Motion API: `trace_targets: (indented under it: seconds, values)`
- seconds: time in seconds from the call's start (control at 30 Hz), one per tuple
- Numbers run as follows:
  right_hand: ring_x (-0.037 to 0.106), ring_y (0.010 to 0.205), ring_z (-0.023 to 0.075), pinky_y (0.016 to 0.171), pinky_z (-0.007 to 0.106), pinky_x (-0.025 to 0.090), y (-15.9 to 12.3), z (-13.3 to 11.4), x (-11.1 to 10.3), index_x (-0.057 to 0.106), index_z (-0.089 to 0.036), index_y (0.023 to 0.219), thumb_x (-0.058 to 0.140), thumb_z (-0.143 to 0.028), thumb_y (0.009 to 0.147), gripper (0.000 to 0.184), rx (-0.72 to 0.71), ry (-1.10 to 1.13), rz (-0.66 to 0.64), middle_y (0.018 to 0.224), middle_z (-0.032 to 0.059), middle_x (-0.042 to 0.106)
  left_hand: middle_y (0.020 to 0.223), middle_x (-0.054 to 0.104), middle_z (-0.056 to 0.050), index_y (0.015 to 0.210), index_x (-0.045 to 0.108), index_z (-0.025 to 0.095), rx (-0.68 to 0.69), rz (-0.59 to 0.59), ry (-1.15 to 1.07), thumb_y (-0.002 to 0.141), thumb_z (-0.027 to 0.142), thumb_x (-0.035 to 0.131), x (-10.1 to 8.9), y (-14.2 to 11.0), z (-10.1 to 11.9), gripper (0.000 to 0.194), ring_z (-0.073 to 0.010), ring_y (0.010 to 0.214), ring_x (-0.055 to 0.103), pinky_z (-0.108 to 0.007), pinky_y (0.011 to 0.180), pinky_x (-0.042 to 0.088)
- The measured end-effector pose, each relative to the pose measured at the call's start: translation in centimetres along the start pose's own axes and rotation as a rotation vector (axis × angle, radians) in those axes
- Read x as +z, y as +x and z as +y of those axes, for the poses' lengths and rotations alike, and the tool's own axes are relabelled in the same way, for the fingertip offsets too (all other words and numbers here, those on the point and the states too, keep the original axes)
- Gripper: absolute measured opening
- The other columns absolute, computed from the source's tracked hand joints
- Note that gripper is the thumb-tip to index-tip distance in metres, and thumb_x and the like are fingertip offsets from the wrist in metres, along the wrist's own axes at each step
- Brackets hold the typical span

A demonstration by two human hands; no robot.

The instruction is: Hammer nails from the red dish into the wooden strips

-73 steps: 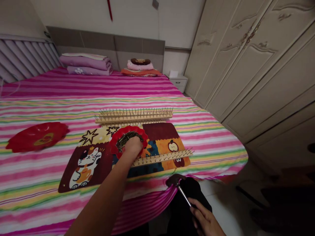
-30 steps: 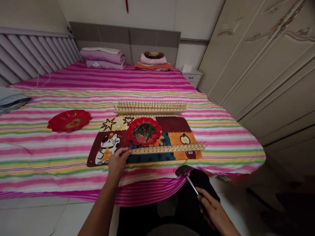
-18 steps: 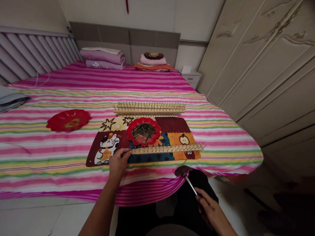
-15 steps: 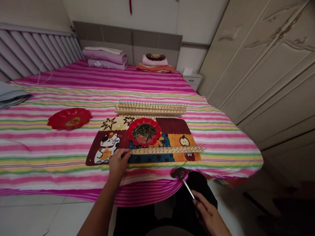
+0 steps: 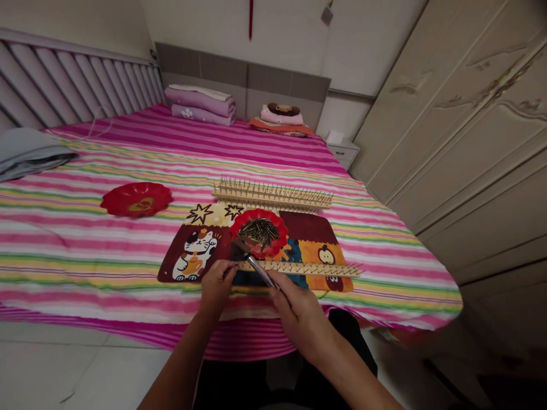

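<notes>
My right hand (image 5: 301, 310) is wrapped round the handle of a hammer (image 5: 260, 270). Its dark head is raised over the strip's left end, close to my left fingertips. My left hand (image 5: 219, 285) is closed in a pinch at that end of the wooden strip (image 5: 294, 267), on what looks like a nail, mostly hidden by the fingers. Nails stand in a row along the strip, leaning near its right end. Behind the strip, a red scalloped dish (image 5: 282, 248) holds many loose nails (image 5: 261, 230). A patterned mat (image 5: 310, 225) lies under dish and strip.
More wooden strips full of nails (image 5: 273, 195) lie behind the mat. Left of it is another red dish (image 5: 137, 200). Folded grey cloth (image 5: 36, 154) lies at the far left of the striped bed (image 5: 106, 256). Wardrobe doors (image 5: 465, 154) stand at the right.
My right hand has brought the hammer up and left, from low beside my leg to above the strip's left end. My left hand keeps its pinch there. The view has shifted slightly.
</notes>
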State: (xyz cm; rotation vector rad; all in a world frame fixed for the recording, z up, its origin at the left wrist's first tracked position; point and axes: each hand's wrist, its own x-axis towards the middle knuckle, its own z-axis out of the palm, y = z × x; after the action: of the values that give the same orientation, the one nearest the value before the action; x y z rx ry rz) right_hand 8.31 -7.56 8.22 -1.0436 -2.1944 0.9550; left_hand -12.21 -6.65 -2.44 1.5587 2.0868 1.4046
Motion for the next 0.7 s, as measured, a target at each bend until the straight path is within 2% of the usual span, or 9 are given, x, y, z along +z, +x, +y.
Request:
trace_targets:
  seconds: [0.13,0.2,0.3,0.37,0.47,0.57,0.7]
  values:
    - [0.064,0.071,0.0186,0.067,0.028,0.047,0.4,0.8,1.4,0.054,-0.019,0.122,0.037,-0.022,0.091,0.035,0.017,-0.185,-0.069,0.083,0.0063,0.069,0.071,0.062,-0.001,0.069,0.061,0.021,-0.040,-0.005,0.021,0.075,0.029,0.052,-0.1,-0.1,0.0,0.014,-0.0136,0.068,0.058,-0.024,0.064,0.043]
    - [0.065,0.077,0.0192,0.070,0.028,0.048,-0.1,0.8,1.3,0.055,-0.020,0.122,0.037,-0.024,0.091,0.035,0.006,-0.150,-0.074,0.088,0.0067,0.069,0.071,0.062,-0.001,0.068,0.061,0.021,-0.059,-0.018,0.023,0.075,0.030,0.051,-0.1,-0.1,0.1,0.016,-0.0139,0.068,0.057,-0.024,0.064,0.043]
    - [0.063,0.087,0.0180,0.078,0.027,0.048,-2.1,0.7,0.0,0.052,-0.021,0.126,0.036,-0.028,0.093,0.037,0.031,0.001,-0.006,0.097,0.0061,0.068,0.075,0.065,-0.002,0.070,0.063,0.021,-0.078,-0.022,-0.013,0.074,0.033,0.051,-0.2,0.2,0.5,0.018,-0.0148,0.071,0.059,-0.025,0.067,0.045]
    - [0.062,0.082,0.0169,0.076,0.025,0.048,-4.1,1.4,-0.9,0.054,-0.021,0.125,0.039,-0.032,0.092,0.038,0.102,0.066,0.063,0.088,0.0043,0.067,0.076,0.066,-0.002,0.071,0.064,0.021,-0.085,-0.020,-0.036,0.072,0.036,0.051,-0.2,0.4,0.6,0.020,-0.0154,0.070,0.060,-0.026,0.066,0.046]
    - [0.053,0.057,0.0127,0.057,0.021,0.045,-7.8,3.7,-1.7,0.058,-0.020,0.121,0.042,-0.039,0.090,0.040,0.278,0.142,0.150,0.061,-0.0018,0.056,0.075,0.066,-0.002,0.073,0.065,0.022,-0.095,-0.022,-0.012,0.069,0.041,0.052,-0.4,0.5,0.4,0.023,-0.0167,0.069,0.060,-0.027,0.066,0.047]
    - [0.041,0.047,0.0098,0.044,0.019,0.035,-11.0,6.8,-2.6,0.057,-0.015,0.121,0.046,-0.045,0.085,0.048,0.485,0.285,0.346,0.054,-0.0048,0.045,0.078,0.064,-0.002,0.078,0.065,0.022,-0.110,-0.037,0.049,0.067,0.046,0.053,-0.3,0.5,-0.2,0.029,-0.0180,0.069,0.060,-0.029,0.066,0.048]
    - [0.040,0.045,0.0096,0.041,0.020,0.034,-13.6,10.8,-5.2,0.051,-0.011,0.126,0.048,-0.044,0.079,0.058,0.678,0.321,0.726,0.059,-0.0042,0.047,0.080,0.061,-0.001,0.082,0.061,0.024,-0.074,0.004,0.121,0.071,0.045,0.048,0.1,0.1,-0.7,0.027,-0.0189,0.074,0.059,-0.032,0.069,0.049]
